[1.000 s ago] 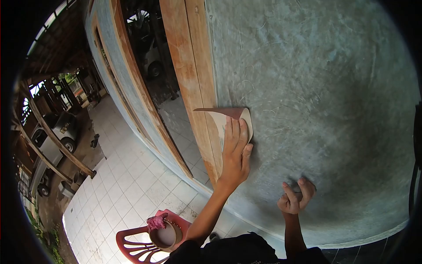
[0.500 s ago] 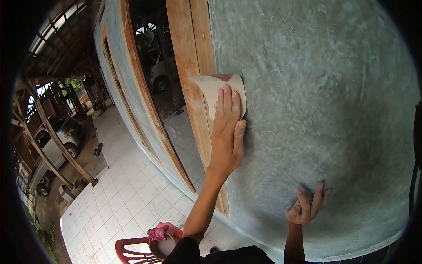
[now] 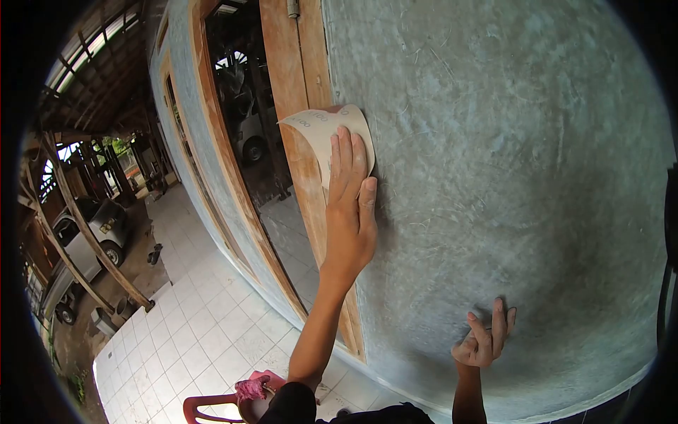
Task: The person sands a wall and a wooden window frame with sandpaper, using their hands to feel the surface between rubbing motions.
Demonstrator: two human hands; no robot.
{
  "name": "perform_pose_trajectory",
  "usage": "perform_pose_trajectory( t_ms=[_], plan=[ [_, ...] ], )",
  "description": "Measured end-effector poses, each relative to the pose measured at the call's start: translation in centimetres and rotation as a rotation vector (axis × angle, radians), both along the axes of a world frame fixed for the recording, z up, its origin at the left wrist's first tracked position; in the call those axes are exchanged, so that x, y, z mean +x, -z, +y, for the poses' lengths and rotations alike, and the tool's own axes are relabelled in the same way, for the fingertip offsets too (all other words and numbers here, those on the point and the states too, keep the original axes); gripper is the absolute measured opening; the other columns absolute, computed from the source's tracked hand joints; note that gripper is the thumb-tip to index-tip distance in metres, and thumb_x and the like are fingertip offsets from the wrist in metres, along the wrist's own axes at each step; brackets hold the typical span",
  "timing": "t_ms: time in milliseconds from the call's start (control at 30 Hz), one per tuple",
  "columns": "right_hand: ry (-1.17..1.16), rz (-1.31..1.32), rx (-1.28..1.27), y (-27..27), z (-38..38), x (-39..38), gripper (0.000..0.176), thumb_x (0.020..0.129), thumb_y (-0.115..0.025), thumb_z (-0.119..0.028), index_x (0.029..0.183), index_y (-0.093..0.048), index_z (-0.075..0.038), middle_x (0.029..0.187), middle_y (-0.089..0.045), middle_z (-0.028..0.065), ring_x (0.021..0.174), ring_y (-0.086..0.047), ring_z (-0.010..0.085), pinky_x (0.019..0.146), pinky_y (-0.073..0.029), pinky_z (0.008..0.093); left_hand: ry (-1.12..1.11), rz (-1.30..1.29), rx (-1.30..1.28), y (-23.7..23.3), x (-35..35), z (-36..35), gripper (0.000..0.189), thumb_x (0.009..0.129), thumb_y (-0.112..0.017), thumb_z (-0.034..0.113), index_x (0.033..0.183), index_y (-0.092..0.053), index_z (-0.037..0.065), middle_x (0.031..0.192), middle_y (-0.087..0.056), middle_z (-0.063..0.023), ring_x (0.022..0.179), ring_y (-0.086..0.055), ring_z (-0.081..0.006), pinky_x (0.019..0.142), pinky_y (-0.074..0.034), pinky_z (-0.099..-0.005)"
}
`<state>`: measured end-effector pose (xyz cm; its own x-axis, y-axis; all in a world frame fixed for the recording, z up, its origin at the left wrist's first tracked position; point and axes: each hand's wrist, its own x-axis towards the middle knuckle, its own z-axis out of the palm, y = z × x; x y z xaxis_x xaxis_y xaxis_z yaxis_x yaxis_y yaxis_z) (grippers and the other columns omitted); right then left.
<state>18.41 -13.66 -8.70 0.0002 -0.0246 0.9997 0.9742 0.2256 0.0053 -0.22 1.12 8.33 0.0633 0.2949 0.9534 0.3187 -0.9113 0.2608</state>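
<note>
My left hand [image 3: 351, 212] lies with its fingers stretched out and close together, pressing a curved sheet of sandpaper [image 3: 316, 128] against the wall's edge beside the wooden frame [image 3: 316, 233]. The sheet's printed backing faces me, and its upper left corner curls away over the wood. Lower on the right, my right hand [image 3: 484, 346] rests at the grey plastered wall [image 3: 452, 177] with fingers apart and nothing in them. Fine scratches and pale blotches mark the plaster.
Dark glass [image 3: 244, 106] fills the space left of the frame, with a hinge [image 3: 293, 8] high up. Below stand a red plastic chair [image 3: 205, 406] and a pink cloth [image 3: 252, 388] on a container. White tiles [image 3: 183, 332] cover the floor; a vehicle [image 3: 88, 240] is parked beyond wooden posts.
My left hand has slid upward along the wall's edge with the sandpaper, showing more of its printed backing. The view has tilted up slightly. My right hand stays near the same spot.
</note>
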Motion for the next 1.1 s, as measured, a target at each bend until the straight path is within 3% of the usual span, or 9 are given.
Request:
perform_pose_trajectory(
  t_ms=[133, 233, 300, 367, 500, 633, 867, 1000, 1100],
  plan=[
    [0.027, -0.025, 0.004, 0.0, -0.2, 0.0, 0.04, 0.095, -0.032, -0.024, 0.093, -0.068, -0.005, 0.119, -0.057, 0.0242, 0.114, -0.055, 0.0342, 0.106, -0.029, 0.0531, 0.041, 0.043, -0.015, 3.8, 0.7, -1.0, 0.05, 0.1, -0.034, 0.03, 0.14, -0.032, 0.001, 0.149, -0.022, -0.0178, 0.139, -0.018, -0.0319, 0.113, -0.014, -0.0398],
    [0.025, -0.05, -0.02, -0.2, -0.4, 0.0, 0.04, 0.095, -0.032, -0.024, 0.092, -0.067, -0.005, 0.118, -0.057, 0.0245, 0.113, -0.056, 0.0337, 0.106, -0.029, 0.0526, 0.04, 0.033, 0.017, 0.9, 0.2, -0.4, 0.048, 0.1, -0.034, 0.028, 0.14, -0.033, 0.001, 0.149, -0.022, -0.0173, 0.139, -0.018, -0.0314, 0.113, -0.014, -0.0391],
    [-0.011, -0.034, 0.002, -0.6, -0.1, -0.2, 0.037, 0.094, -0.034, -0.024, 0.096, -0.069, -0.01, 0.122, -0.057, 0.0195, 0.117, -0.053, 0.0271, 0.11, -0.025, 0.0434, 0.047, 0.018, 0.042, -1.6, -0.2, 0.2, 0.047, 0.1, -0.034, 0.026, 0.139, -0.033, 0.0, 0.149, -0.023, -0.0171, 0.139, -0.018, -0.0308, 0.113, -0.014, -0.0385],
    [-0.011, -0.021, 0.002, -0.5, 0.0, -0.3, 0.037, 0.093, -0.035, -0.023, 0.095, -0.069, -0.01, 0.122, -0.057, 0.0193, 0.116, -0.054, 0.0272, 0.11, -0.026, 0.0434, 0.04, -0.008, 0.019, -2.7, -0.3, 0.1, 0.046, 0.099, -0.035, 0.024, 0.139, -0.034, 0.0, 0.149, -0.024, -0.0169, 0.14, -0.017, -0.0301, 0.113, -0.014, -0.0382],
    [-0.022, -0.012, 0.007, -0.3, 0.0, -0.3, 0.034, 0.092, -0.036, -0.022, 0.093, -0.068, -0.01, 0.12, -0.058, 0.019, 0.113, -0.056, 0.0278, 0.11, -0.027, 0.0436, 0.048, 0.11, 0.018, 1.8, 0.8, -1.8, 0.046, 0.099, -0.035, 0.024, 0.139, -0.034, 0.0, 0.149, -0.023, -0.0179, 0.14, -0.017, -0.0302, 0.113, -0.014, -0.0385],
    [-0.016, -0.026, -0.031, -0.4, -0.4, -0.3, 0.035, 0.092, -0.035, -0.022, 0.094, -0.068, -0.01, 0.12, -0.058, 0.0185, 0.112, -0.057, 0.0279, 0.109, -0.027, 0.0433, 0.046, 0.06, 0.087, -3.3, 0.0, -0.2, 0.045, 0.1, -0.032, 0.023, 0.14, -0.033, 0.002, 0.149, -0.024, -0.018, 0.14, -0.016, -0.031, 0.113, -0.013, -0.0406],
    [-0.029, -0.023, 0.008, -0.7, -0.1, -0.2, 0.037, 0.093, -0.033, -0.022, 0.095, -0.068, -0.01, 0.117, -0.06, 0.0167, 0.109, -0.059, 0.0269, 0.109, -0.028, 0.0425, -0.021, 0.122, 0.095, -2.6, 0.3, -0.5, 0.045, 0.1, -0.033, 0.024, 0.139, -0.034, 0.002, 0.149, -0.024, -0.0171, 0.139, -0.018, -0.0306, 0.113, -0.015, -0.0389],
    [-0.038, -0.046, 0.005, -0.7, 0.1, -0.3, 0.037, 0.093, -0.034, -0.023, 0.095, -0.068, -0.009, 0.113, -0.062, 0.0163, 0.106, -0.061, 0.0254, 0.108, -0.029, 0.0418, 0.004, 0.023, 0.222, -7.8, -0.1, 1.5, 0.043, 0.1, -0.033, 0.019, 0.14, -0.033, 0.001, 0.149, -0.024, -0.0173, 0.139, -0.018, -0.0294, 0.113, -0.015, -0.0377],
    [-0.048, -0.029, 0.023, -0.4, 0.3, -0.2, 0.037, 0.092, -0.034, -0.023, 0.093, -0.069, -0.01, 0.112, -0.063, 0.0161, 0.105, -0.061, 0.0245, 0.108, -0.029, 0.0418, -0.017, 0.006, 0.22, -8.1, 0.2, 1.3, 0.044, 0.1, -0.033, 0.02, 0.14, -0.033, 0.001, 0.148, -0.025, -0.0175, 0.139, -0.018, -0.0301, 0.113, -0.016, -0.038]
  ],
)
